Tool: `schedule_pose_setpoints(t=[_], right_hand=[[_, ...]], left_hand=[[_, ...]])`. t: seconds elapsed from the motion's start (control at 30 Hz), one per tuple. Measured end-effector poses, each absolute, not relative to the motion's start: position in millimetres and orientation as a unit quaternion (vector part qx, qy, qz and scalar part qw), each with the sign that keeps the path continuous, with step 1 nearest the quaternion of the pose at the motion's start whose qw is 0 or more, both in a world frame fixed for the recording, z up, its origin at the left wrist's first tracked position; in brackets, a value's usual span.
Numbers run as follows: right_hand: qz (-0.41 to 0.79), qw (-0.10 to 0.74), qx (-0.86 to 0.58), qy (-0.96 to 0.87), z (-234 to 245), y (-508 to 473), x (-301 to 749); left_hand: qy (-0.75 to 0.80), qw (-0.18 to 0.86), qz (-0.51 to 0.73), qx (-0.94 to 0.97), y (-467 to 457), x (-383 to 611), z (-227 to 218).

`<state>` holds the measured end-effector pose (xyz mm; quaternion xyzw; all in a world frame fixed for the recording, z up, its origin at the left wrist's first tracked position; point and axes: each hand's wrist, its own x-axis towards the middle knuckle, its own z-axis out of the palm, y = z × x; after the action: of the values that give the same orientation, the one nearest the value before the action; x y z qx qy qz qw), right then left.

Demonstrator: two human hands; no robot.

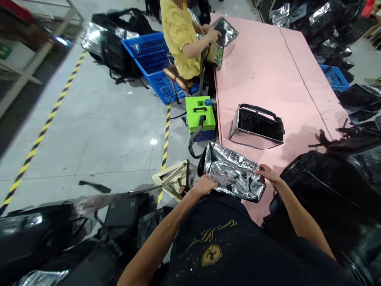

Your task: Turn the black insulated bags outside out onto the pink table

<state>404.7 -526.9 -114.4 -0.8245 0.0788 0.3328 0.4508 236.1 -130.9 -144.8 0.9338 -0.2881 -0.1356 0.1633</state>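
Observation:
A crinkled silver foil-lined bag (232, 171) lies on the near edge of the pink table (268, 79), turned so its shiny lining shows. My left hand (205, 184) grips its near left edge with fingers closed. My right hand (266, 172) pinches its right edge. A second black bag with silver sides (256, 127) stands open on the table just beyond, untouched.
A person in a yellow shirt (178, 35) sits at the table's far left end, handling another silver bag (223, 33). A green machine (200, 113) with a hose stands on the floor, beside blue crates (151, 59). Black bags (342, 178) are heaped at right and lower left. A wooden stool (172, 178) stands near my left arm.

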Motion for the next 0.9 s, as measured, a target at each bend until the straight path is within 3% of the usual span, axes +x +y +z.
schedule_pose_setpoints(t=[0.23,0.4,0.63,0.7,0.8,0.83,0.9], right_hand=[[0.142,0.220,-0.946,0.191,-132.2,-513.8,439.1],[0.160,0.274,-0.923,0.219,-136.7,-505.5,432.3],[0.345,0.488,-0.787,0.151,-128.0,-546.7,382.2],[0.340,0.422,-0.827,0.150,-125.3,-562.2,376.9],[0.243,0.231,-0.931,0.142,-119.0,-571.1,386.4],[0.215,0.209,-0.943,0.148,-116.4,-569.2,392.1],[0.188,0.252,-0.932,0.179,-111.4,-560.1,400.9]], left_hand=[[-0.282,0.153,-0.137,0.937,-134.6,223.4,-130.1],[-0.273,0.149,-0.141,0.940,-137.5,222.7,-125.9],[-0.245,0.153,-0.153,0.945,-129.9,220.9,-126.9],[-0.250,0.151,-0.146,0.945,-133.5,221.7,-126.4],[-0.267,0.142,-0.131,0.944,-143.0,224.5,-125.2],[-0.276,0.140,-0.127,0.942,-146.2,225.5,-125.2],[-0.293,0.141,-0.123,0.938,-150.9,227.6,-126.4]])
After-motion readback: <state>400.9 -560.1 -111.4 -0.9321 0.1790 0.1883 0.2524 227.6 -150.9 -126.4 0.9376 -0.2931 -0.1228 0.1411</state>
